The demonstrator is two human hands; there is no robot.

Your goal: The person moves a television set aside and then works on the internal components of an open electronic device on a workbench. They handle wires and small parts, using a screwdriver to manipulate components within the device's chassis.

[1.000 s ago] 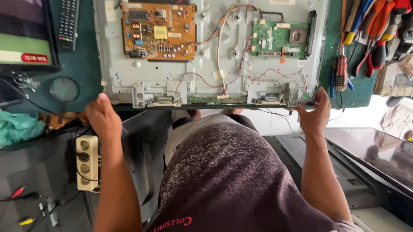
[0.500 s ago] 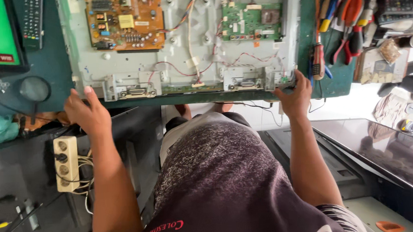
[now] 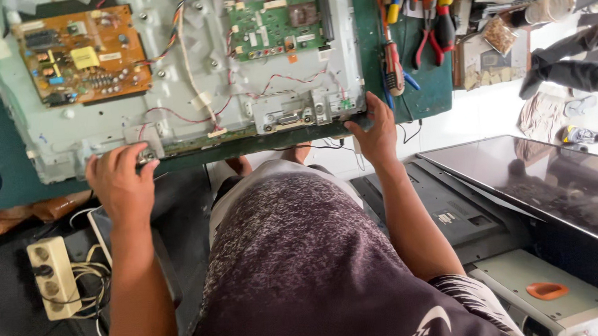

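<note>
An opened flat-screen TV chassis [image 3: 203, 70] lies back-side up on a green workbench [image 3: 428, 77]. It carries an orange power board [image 3: 81, 55] at the left and a green main board [image 3: 273, 28] at the right, joined by coloured wires. My left hand [image 3: 120, 184] grips the chassis near edge at the left. At the near right corner my right hand [image 3: 376, 132] holds the same edge. My torso in a dark speckled shirt fills the lower middle.
Pliers and screwdrivers [image 3: 414, 22] lie on the bench right of the chassis. A beige power strip [image 3: 53, 276] with cables sits low at the left. Dark TV panels [image 3: 542, 188] and a grey box with an orange handle [image 3: 549, 291] stand at the right. Another person's legs [image 3: 576, 61] show at top right.
The view has shifted so the chassis sits further left and now tilts, its right end nearer. Both hands stay on its near edge, and the left hand has closed down over the rim.
</note>
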